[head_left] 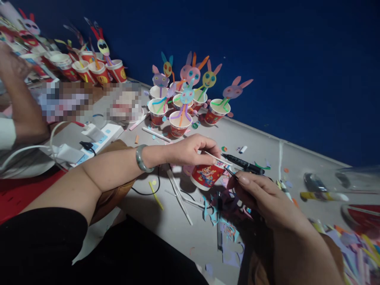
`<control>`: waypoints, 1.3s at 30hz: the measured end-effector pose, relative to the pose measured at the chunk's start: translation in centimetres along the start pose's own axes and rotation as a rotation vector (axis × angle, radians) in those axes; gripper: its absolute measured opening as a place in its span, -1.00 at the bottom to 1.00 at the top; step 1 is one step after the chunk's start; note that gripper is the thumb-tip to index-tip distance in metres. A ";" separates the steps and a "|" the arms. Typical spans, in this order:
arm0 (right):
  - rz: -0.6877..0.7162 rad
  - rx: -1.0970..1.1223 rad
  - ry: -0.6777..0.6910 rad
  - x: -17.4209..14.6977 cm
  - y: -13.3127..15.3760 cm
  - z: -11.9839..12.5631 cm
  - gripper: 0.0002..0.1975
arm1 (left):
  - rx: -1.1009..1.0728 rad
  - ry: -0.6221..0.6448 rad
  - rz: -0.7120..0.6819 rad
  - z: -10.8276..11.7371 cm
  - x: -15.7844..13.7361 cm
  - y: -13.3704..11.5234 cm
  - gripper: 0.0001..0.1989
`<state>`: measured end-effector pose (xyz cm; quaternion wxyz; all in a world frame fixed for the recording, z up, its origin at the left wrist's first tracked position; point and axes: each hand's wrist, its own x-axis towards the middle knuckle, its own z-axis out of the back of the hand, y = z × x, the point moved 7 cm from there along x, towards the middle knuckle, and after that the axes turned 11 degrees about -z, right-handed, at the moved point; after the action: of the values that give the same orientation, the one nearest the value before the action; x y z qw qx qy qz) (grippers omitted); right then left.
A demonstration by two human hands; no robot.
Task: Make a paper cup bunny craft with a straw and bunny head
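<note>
My left hand (197, 151), a bracelet on its wrist, is closed on the rim of a red paper cup (208, 177) with a cartoon print. The cup is tilted, and its opening faces away from me. Between the thumb and fingers of my right hand (259, 194) is a thin dark pointed tool (231, 172), its tip close to the cup's rim; its kind is not clear. Whether the tip touches the cup I cannot tell. A black marker (243, 162) lies just behind the cup. Below it are a clear-barrelled pen (219, 223) and cut paper scraps (231, 253).
Several cups with paper rabbit figures (180, 128) stand behind my left hand. More decorated cups (117, 73) line the far left, near another person's arm (26, 107). A power strip (103, 136) with cables lies left. White strips (179, 194) lie in front. A blue wall (297, 71) rises behind.
</note>
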<state>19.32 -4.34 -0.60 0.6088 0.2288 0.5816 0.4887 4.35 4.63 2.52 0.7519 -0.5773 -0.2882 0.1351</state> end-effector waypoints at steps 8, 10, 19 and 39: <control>-0.082 0.039 0.032 0.1 -0.7 -0.1 -0.48 | 0.037 0.096 0.006 -0.4 0.0 -0.3 -0.93; -0.107 0.044 0.030 0.2 -1.0 -0.1 -0.48 | 0.033 0.119 0.006 -0.6 0.0 -0.3 -0.94; -0.111 0.006 0.072 0.4 -1.1 -0.6 -0.43 | 0.060 0.189 0.018 -0.8 -0.1 0.2 -0.90; -0.210 0.129 0.101 0.7 -1.7 -1.3 -0.42 | 0.088 0.241 -0.037 -0.9 0.0 0.2 -0.88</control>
<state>18.59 -4.79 -2.70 0.6106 0.1806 0.6624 0.3947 4.85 4.00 2.15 0.8081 -0.5503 -0.2003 0.0636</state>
